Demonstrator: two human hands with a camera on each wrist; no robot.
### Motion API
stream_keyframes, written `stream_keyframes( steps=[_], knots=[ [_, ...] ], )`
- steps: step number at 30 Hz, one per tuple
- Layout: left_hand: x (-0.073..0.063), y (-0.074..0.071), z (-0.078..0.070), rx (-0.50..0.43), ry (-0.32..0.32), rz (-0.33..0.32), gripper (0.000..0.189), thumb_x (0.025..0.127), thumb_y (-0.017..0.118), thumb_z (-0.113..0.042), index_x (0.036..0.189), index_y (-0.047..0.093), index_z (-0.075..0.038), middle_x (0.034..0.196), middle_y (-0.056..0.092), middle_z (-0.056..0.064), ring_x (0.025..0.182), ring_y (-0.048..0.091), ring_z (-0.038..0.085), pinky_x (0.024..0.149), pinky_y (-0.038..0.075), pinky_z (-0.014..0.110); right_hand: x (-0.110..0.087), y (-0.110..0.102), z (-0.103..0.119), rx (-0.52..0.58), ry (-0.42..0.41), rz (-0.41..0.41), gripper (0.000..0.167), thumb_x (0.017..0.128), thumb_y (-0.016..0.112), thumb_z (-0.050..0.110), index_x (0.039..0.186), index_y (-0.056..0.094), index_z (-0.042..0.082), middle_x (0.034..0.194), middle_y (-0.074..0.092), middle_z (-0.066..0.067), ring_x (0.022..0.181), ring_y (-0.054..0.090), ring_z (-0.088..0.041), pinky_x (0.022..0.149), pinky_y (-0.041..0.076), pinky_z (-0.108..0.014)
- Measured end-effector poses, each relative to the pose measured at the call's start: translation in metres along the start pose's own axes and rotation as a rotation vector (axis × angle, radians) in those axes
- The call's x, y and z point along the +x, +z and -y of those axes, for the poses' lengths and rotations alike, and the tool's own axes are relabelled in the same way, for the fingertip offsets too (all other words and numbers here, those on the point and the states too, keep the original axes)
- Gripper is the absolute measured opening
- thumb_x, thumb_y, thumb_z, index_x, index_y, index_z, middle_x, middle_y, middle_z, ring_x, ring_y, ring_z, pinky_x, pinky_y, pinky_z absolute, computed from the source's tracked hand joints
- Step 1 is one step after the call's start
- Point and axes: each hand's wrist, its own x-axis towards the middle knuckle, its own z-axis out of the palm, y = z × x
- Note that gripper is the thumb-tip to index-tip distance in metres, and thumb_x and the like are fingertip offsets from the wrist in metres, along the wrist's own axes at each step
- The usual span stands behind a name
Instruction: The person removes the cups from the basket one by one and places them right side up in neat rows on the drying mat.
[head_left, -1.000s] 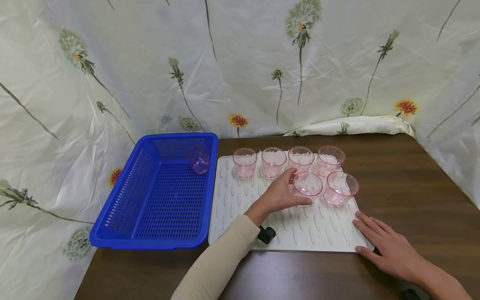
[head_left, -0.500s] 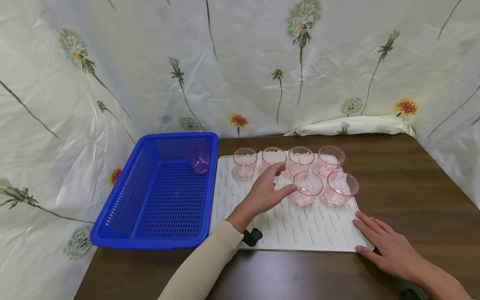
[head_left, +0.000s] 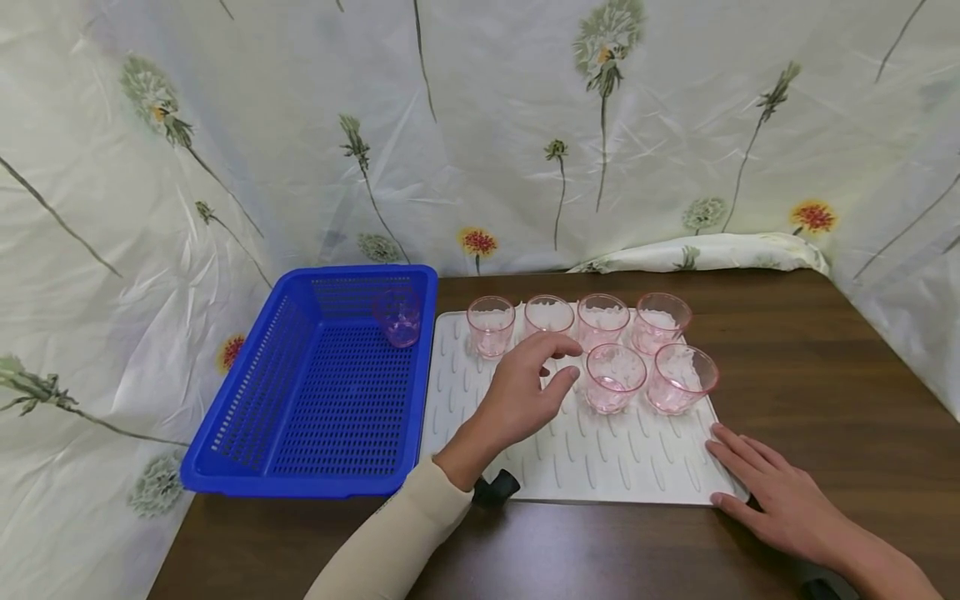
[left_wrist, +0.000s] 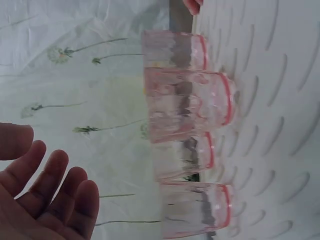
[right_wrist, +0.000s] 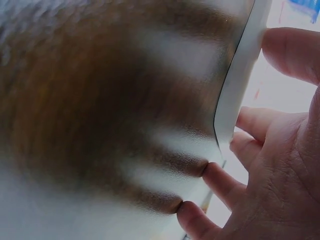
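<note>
My left hand hovers over the white ridged drainer tray, fingers loosely bent and holding nothing. Just right of its fingertips stands a pink-rimmed clear glass, with a matching glass beside it. Behind these two runs a back row of the same kind, including a glass at its left end. In the left wrist view the hand is apart from several glasses. With fingers spread, my right hand touches the tray's front right corner; its fingertips meet the edge and tabletop.
A blue perforated plastic basket stands left of the tray, with one pink glass leaning in its far right corner. Dark wooden table shows around the tray. A flower-printed cloth hangs behind and at the sides.
My left hand has let go of the front left glass and drawn back to the left, its fingers relaxing. That glass stays on the tray. The right hand has kept its place.
</note>
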Motion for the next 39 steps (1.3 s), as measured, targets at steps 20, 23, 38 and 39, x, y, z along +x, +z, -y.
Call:
stream_keyframes(
  steps=[20, 23, 38, 39],
  knots=[
    [-0.027, -0.120, -0.012, 0.470, 0.156, 0.087, 0.030, 0.094, 0.067, -0.017, 0.123, 0.065, -0.011, 0.126, 0.066, 0.003, 0.121, 0.061, 0.021, 0.104, 0.051, 0.039, 0.000, 0.002, -0.005, -0.009, -0.019, -0.044, 0.074, 0.085, 0.075, 0.041, 0.147, 0.046, 0.014, 0.165, 0.025, 0.006, 0.127, 0.041, -0.032, 0.081, 0.048, -0.064],
    [-0.021, -0.139, 0.015, 0.503, 0.027, 0.107, 0.032, 0.095, 0.065, -0.018, 0.126, 0.063, -0.010, 0.127, 0.065, 0.005, 0.118, 0.061, 0.023, 0.101, 0.052, 0.042, 0.001, 0.002, -0.005, -0.005, -0.034, -0.057, 0.074, 0.084, 0.075, 0.040, 0.147, 0.046, 0.015, 0.165, 0.026, 0.007, 0.127, 0.041, -0.031, 0.080, 0.048, -0.063],
    [-0.016, -0.191, 0.133, 0.370, -0.476, 0.027, 0.045, 0.102, 0.052, -0.021, 0.143, 0.047, -0.003, 0.144, 0.051, 0.020, 0.128, 0.052, 0.039, 0.102, 0.047, 0.055, 0.001, 0.001, -0.001, -0.007, -0.032, -0.063, 0.073, 0.084, 0.076, 0.040, 0.145, 0.048, 0.014, 0.164, 0.028, 0.008, 0.125, 0.042, -0.030, 0.082, 0.048, -0.063],
    [-0.016, -0.192, 0.136, 0.370, -0.489, 0.025, 0.045, 0.102, 0.052, -0.021, 0.143, 0.047, -0.003, 0.144, 0.051, 0.020, 0.128, 0.051, 0.039, 0.102, 0.046, 0.055, 0.000, 0.001, -0.001, -0.007, -0.033, -0.065, 0.073, 0.083, 0.076, 0.040, 0.145, 0.048, 0.013, 0.164, 0.026, 0.010, 0.125, 0.042, -0.030, 0.082, 0.048, -0.063]
  ],
)
